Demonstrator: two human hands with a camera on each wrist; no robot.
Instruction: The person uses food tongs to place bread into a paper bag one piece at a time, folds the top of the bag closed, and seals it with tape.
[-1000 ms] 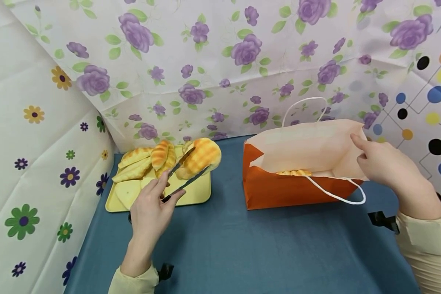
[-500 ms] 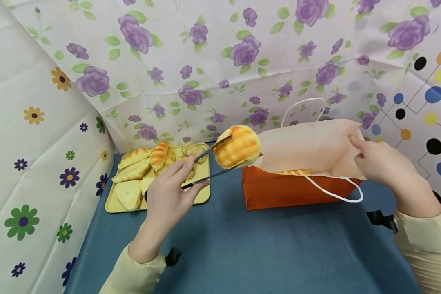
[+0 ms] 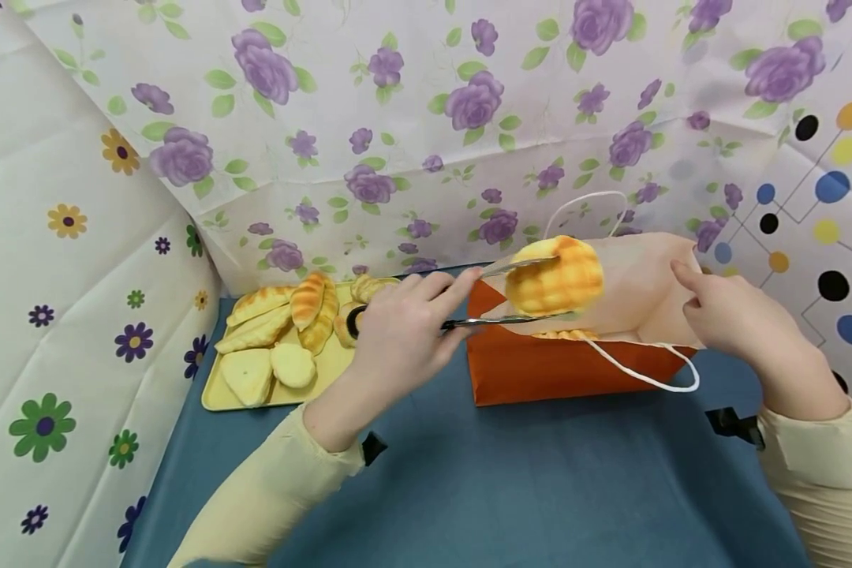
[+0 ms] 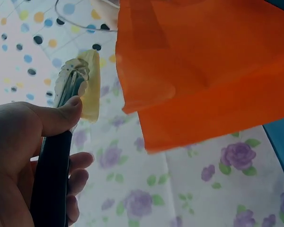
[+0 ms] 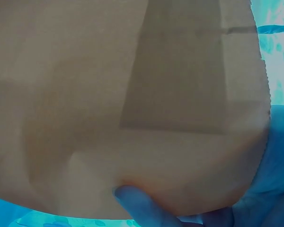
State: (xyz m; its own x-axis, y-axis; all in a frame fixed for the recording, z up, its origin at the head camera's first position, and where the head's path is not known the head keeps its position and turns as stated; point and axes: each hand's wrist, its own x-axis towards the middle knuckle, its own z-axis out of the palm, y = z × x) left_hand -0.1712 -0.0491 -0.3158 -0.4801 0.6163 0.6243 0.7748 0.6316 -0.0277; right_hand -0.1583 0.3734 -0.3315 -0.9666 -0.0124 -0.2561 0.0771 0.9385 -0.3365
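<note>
My left hand (image 3: 408,327) grips a pair of tongs (image 3: 497,320) with black handles and metal tips. Between the tips sits a round, golden bread bun (image 3: 557,276) with a grid-scored top, held over the left part of the bag's mouth. The orange paper bag (image 3: 539,375) lies tipped with its pale opening toward me; a bit of scored bread (image 3: 566,334) shows inside. My right hand (image 3: 741,315) pinches the bag's right rim, thumb on the inner side; in the right wrist view the thumb (image 5: 144,205) presses the paper, and the other fingers are mostly behind it.
A yellow tray (image 3: 216,394) at the left bears several breads, among them long striped loaves (image 3: 255,304) and a pale round bun (image 3: 293,364). White rope handles (image 3: 646,379) hang from the bag. Patterned cloth walls (image 3: 369,118) enclose the blue table (image 3: 525,489).
My left hand has carried the bun in the tongs rightward from above the tray to the bag's mouth. The right hand keeps its hold on the bag's rim.
</note>
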